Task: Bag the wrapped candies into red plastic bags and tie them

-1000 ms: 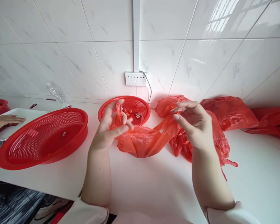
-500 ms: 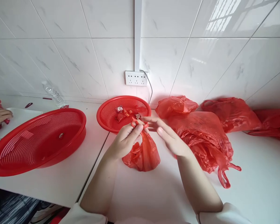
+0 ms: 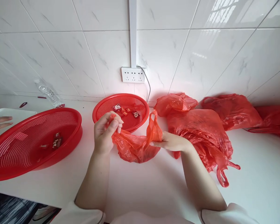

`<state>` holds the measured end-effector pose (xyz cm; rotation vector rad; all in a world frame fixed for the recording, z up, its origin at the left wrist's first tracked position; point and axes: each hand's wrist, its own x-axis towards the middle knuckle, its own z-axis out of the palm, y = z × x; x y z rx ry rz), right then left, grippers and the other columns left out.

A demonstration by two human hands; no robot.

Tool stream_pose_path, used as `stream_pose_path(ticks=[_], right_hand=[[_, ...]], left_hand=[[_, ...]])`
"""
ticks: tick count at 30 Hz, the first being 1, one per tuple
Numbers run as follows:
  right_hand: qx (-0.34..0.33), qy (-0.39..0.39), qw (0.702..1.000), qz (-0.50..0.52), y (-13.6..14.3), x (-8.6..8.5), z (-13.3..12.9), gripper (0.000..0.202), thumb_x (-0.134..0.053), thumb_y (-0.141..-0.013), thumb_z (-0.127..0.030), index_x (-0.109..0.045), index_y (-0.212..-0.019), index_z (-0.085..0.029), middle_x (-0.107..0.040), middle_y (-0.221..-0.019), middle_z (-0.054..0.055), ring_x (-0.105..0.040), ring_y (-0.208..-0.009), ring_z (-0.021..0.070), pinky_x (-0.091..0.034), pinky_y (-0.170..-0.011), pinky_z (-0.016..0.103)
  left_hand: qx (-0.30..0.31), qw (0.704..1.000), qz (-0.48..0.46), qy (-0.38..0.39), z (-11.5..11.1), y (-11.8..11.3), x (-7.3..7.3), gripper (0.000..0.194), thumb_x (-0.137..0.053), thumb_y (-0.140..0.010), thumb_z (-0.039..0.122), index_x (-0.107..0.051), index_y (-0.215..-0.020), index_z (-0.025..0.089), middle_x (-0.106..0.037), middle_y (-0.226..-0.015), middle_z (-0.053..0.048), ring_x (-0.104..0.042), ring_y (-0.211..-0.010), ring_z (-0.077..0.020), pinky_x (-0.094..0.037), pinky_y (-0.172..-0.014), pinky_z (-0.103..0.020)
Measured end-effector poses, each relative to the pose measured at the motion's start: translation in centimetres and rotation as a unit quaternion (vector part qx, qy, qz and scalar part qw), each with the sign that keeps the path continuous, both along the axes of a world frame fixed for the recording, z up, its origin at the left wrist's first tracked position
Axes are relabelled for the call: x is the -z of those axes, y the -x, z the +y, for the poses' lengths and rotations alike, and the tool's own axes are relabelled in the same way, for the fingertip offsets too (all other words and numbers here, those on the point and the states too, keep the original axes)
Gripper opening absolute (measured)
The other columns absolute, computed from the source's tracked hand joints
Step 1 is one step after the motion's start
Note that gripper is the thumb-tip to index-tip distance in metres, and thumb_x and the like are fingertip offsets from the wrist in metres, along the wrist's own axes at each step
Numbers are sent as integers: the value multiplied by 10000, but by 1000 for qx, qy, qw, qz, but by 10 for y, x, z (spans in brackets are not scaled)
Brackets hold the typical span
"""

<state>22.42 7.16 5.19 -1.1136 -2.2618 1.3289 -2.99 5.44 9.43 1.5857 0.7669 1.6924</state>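
Between my hands hangs a thin red plastic bag (image 3: 137, 149), its mouth spread apart and one handle loop standing up on the right. My left hand (image 3: 106, 130) is closed on the bag's left handle, fingers curled. On the other side my right hand (image 3: 170, 141) pinches the bag's right edge below the upright loop, thumb in front; its other fingers are partly hidden. Just behind the bag sits a round red basket (image 3: 98, 107) with several small wrapped candies (image 3: 124, 111) in it.
A larger red basket (image 3: 78, 124) with a few wrapped pieces (image 3: 57, 141) stands at left, near another person's hand (image 3: 0, 123) over a white tray (image 3: 18, 113). Piled red bags (image 3: 196, 124) lie at right. A clear bottle (image 3: 49, 93) and power strip (image 3: 133, 75) are behind.
My hands have moved apart, opening the bag's gathered top. More wrapped pieces now lie in the left basket. The other person's hand has changed from curled to stretched out.
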Motion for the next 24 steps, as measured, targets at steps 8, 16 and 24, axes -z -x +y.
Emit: stream_pose_path(ticks=[8,16,24], right_hand=[[-67,83,993,59,-24,-5,9,456,-736,-752,-381,-675,-1167,-203,-712,-1129,51,-670,-1023,248,-527,-903,367],[-18,63,986,152,-1,11,16,424,-777,-696,-449,-720,-1009,-170,-728,-1031,56,-665,-1004,265,-528,-887,395],[102,68,947,297,-2,14,14,292,-805,-712,-361,-580,-689,-175,-648,-732,-5,-612,-735,170,-504,-706,316]], left_hand=[[-35,987,138,-78,-4,74,-10,689,-750,-592,700,-635,-1155,320,-539,-1338,-61,-487,-1250,-322,-422,-1040,-448],[148,859,421,251,5,34,6,831,-852,-597,365,-527,-1358,280,-618,-1301,-96,-566,-1211,-346,-477,-997,-464],[97,934,170,299,25,12,28,329,-751,-756,369,-687,-1038,211,-714,-1112,-60,-639,-1100,-270,-507,-951,-398]])
